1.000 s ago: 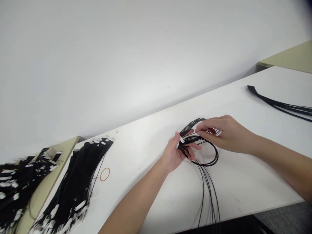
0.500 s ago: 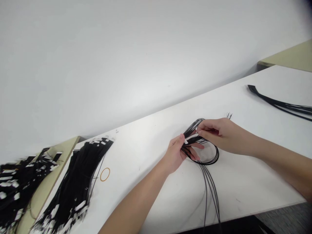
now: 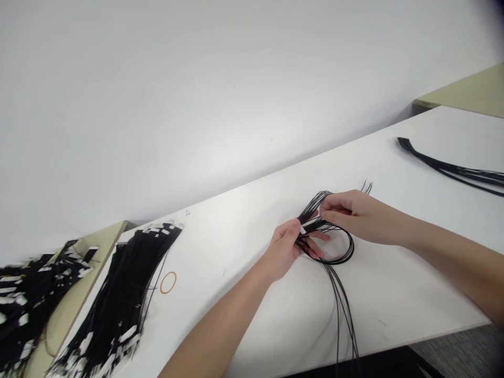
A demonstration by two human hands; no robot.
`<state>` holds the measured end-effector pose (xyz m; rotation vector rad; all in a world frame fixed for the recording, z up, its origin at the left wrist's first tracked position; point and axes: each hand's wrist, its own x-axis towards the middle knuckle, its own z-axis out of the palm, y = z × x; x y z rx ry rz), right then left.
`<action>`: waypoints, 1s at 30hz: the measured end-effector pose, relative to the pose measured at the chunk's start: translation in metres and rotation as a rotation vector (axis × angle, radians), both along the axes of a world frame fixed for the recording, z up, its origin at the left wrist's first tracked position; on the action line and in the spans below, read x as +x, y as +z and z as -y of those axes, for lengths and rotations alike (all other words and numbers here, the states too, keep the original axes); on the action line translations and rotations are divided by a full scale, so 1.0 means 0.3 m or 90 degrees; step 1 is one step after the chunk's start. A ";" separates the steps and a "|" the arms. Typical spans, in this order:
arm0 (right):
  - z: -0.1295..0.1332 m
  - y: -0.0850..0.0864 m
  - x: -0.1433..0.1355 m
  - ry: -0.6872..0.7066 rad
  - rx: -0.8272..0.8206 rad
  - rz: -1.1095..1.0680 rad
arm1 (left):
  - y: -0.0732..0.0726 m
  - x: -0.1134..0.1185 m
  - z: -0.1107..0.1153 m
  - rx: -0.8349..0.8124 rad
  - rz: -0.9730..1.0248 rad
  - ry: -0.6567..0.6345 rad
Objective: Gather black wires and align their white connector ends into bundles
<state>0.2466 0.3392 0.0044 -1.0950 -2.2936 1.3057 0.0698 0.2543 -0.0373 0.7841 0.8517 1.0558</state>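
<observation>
Thin black cables (image 3: 347,252) are gathered in a loop above the white table. My left hand (image 3: 286,247) is closed on the bundle at its left side, thumb on top next to a small white label (image 3: 303,230). At the upper right of the loop, my right hand (image 3: 346,212) has its fingers pinched on the cables; the fingertips are partly hidden. Loose strands (image 3: 342,299) hang from the loop past the table's front edge. Thin cable ends with pale tips (image 3: 367,186) stick out behind my right hand.
A tan rubber band (image 3: 168,282) lies on the white table (image 3: 220,315). To its left is a big pile of black cables with white labels (image 3: 126,294); another pile (image 3: 35,299) rests on a yellowish surface. A separate black cable bundle (image 3: 452,167) lies at the right.
Both hands keep their hold on the cable loop with barely any movement. The hanging strands have swung slightly to the right, and the view has shifted a little.
</observation>
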 end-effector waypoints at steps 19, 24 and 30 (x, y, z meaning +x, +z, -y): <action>0.028 -0.010 -0.021 -0.009 0.067 -0.083 | 0.006 0.001 -0.004 0.015 0.012 0.003; 0.038 -0.001 -0.025 -0.020 0.034 -0.075 | -0.004 -0.002 -0.006 0.013 0.019 -0.004; 0.051 0.032 -0.032 -0.028 0.018 -0.055 | -0.009 -0.006 -0.010 -0.003 0.025 -0.010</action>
